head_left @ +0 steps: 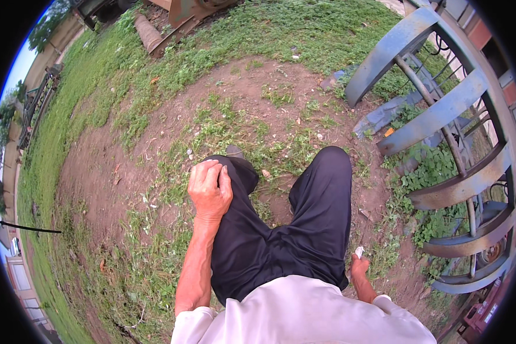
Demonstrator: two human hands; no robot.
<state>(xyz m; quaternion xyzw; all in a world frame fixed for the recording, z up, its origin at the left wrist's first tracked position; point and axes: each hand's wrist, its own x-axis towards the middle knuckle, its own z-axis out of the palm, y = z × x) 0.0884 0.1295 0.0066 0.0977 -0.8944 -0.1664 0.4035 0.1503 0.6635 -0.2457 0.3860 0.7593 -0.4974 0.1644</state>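
Note:
My left hand [208,188] rests on my bent left knee, its fingers curled down over the dark trouser leg [241,223] and the fingertips partly hidden. Low at my right side, my right hand [359,267] is closed around a small white thing [359,251] that sticks up from the fingers. It is too small to make out its kind. My right knee [330,163] is bent too, with no hand on it. Beneath and between the legs lies bare soil with short weeds, and part of a grey shoe [234,151] shows past the left knee.
On the right stands a large frame of curved blue-grey, rusty metal bands [441,114] joined by a rod, with weeds growing through it. Ahead are grass [252,28], a rusty orange machine [180,14] and a brown cylinder [147,32]. Metal racks [37,109] stand far left.

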